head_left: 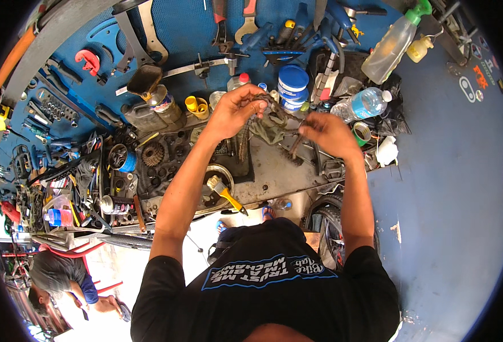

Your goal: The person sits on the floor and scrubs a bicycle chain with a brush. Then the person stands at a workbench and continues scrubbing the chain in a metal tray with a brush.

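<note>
Above the workbench [285,176], my left hand [235,114] is raised with thumb and fingers pinched on the top edge of a dark, grimy rag [268,126]. The cloth hangs down in folds between my hands. To its right, my right hand [332,135] is slightly blurred, with its fingers curled together. A thin dark piece shows at those fingertips, too small and smeared to name. Below on the bench lies a yellow-handled paintbrush [225,194], its bristles resting over a round metal basin [227,171].
Blue tubs [293,82] and a clear water bottle [363,105] stand behind my hands. Left on the bench are a bicycle cassette [153,154] and a spray can [116,204]. Tools hang on the blue pegboard [186,34]. Another person [63,273] bends down at lower left.
</note>
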Motion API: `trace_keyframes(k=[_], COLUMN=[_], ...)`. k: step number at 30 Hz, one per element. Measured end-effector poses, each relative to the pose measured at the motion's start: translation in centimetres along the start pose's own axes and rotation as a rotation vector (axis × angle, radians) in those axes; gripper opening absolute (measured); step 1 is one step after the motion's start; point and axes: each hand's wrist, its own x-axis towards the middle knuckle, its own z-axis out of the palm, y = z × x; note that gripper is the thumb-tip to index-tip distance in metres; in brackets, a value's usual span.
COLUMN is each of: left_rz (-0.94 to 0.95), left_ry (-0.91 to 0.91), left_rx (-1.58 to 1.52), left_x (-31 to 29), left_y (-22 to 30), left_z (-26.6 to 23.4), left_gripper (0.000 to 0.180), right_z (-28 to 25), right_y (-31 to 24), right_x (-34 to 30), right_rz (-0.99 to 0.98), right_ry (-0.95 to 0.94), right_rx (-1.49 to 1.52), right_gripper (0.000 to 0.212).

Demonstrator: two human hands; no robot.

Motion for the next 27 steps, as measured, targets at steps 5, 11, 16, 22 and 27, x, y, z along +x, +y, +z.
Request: trace_keyframes(k=[5,11,16,22,27], left_rz=[-0.082,0.252,-0.022,-0.048,-0.178], left_ry=[-0.109,-0.181,-0.032,0.145,0.030], left_rx=[0.225,0.596,0.345,-0.085,-0.111], left_x=[1.3,2.2,1.8,0.6,-1.1], left_y=[2.0,1.7,-0.2,-1.1,-0.7], left_z=[1.5,3.5,3.7,4.3,2.3], left_gripper=[0.017,0.019,0.020,0.032,0.032], right_z=[3.6,3.6,3.5,2.8,2.0], right_y=[2.2,-1.0,-2.6,-3.3,-4.8], right_x=[0.5,1.1,2.1,2.9,2.9], right_rz=[0.045,-0.179,-0.159,-0.144,-0.203], right_ry=[-0.073,0.125,0.195,0.182,0.166], right_rx=[-0.070,0.223,0.203,0.104,0.145], right_gripper=[0.034,0.048,0.042,0.025,0.024])
